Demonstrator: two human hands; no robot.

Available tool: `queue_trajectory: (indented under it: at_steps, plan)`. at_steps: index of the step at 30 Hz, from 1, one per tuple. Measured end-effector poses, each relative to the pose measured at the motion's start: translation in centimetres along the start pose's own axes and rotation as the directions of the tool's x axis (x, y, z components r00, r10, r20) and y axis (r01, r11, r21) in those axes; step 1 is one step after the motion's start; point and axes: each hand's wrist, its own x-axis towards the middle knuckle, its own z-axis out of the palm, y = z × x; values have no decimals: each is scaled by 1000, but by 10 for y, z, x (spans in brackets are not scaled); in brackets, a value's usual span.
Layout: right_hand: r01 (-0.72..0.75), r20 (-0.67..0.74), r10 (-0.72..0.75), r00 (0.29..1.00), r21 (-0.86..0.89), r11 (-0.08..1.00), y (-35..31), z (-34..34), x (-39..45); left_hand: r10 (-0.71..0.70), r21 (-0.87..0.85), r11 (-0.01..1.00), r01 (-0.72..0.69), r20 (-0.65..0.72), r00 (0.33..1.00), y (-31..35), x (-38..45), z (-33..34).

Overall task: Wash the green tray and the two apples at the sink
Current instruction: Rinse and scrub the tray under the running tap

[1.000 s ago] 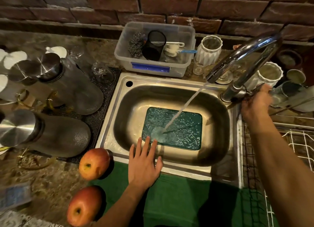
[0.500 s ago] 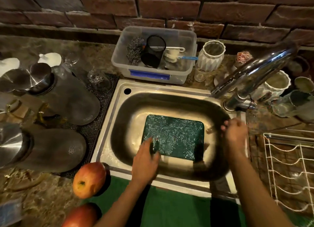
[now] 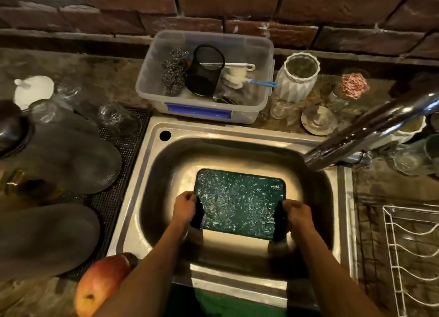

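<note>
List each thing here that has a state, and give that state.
Tray: wet, in the sink, held at both short ends.
Left hand: grips the tray's left end.
Right hand: grips its right end.
Tap: no water running.
Apple: on the counter, untouched.
Bin: open, holding scrubbers and a mesh cup.

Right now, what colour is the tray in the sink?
Dark green tray, speckled with water, in the head view.

Red brick wall [image 3: 213, 5] runs across the top of the frame, mottled stone counter [image 3: 95, 69] below it (dim, warm light), white wire rack [image 3: 413, 257] lower right.
</note>
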Motion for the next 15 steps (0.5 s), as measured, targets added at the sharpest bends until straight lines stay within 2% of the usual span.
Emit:
queue_trajectory:
  at_steps: [5,12,15]
  plan:
    - [-58,-30,62,998,105,993,4,1,2,-51,-147,988,42,-58,997,-6,3,1]
    - [-158,30,157,987,321,934,1,5,-1,-107,-276,957,91,-44,993,-2,-8,2]
    - [-146,64,132,989,387,911,-5,5,-3,-102,-374,923,87,-21,995,3,-17,0]
